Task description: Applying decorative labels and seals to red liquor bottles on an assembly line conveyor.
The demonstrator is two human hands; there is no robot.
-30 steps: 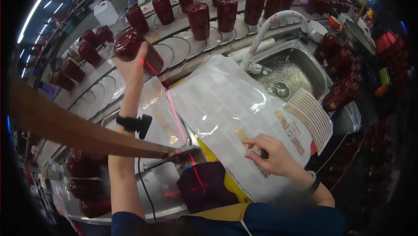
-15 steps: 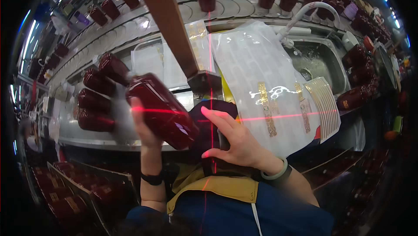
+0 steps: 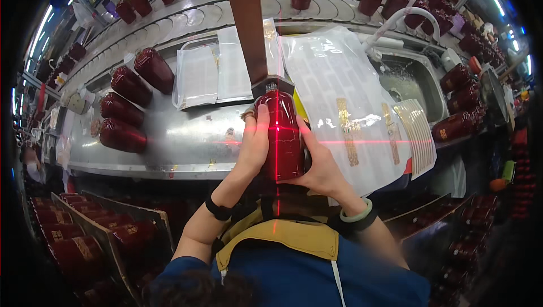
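Observation:
A dark red glass bottle [image 3: 284, 151] lies between my two hands, its neck pointing away from me into a dark notched holder [image 3: 261, 87] under a brown upright bar. My left hand [image 3: 255, 142] is closed along the bottle's left side. On the other side, my right hand [image 3: 321, 166] grips near its base, the thumb close to the bottom. Red laser lines cross on the glass. Just right of the bottle is a white backing sheet [image 3: 325, 75] bearing a few gold ornamental labels [image 3: 349, 131].
Several red bottles [image 3: 123, 135] lie on the metal counter [image 3: 175, 143] at left. White label sheets [image 3: 195, 75] lie behind. At right, a white faucet [image 3: 404, 13] arches over a steel sink [image 3: 421, 89]. A conveyor [image 3: 220, 13] carries bottles across the back. Bottle-filled crates [image 3: 113, 239] stand below.
The bottle has swung from the left, tilted, to the middle, with its neck now at the holder. My right hand has come onto it, and my left hand has moved right with it.

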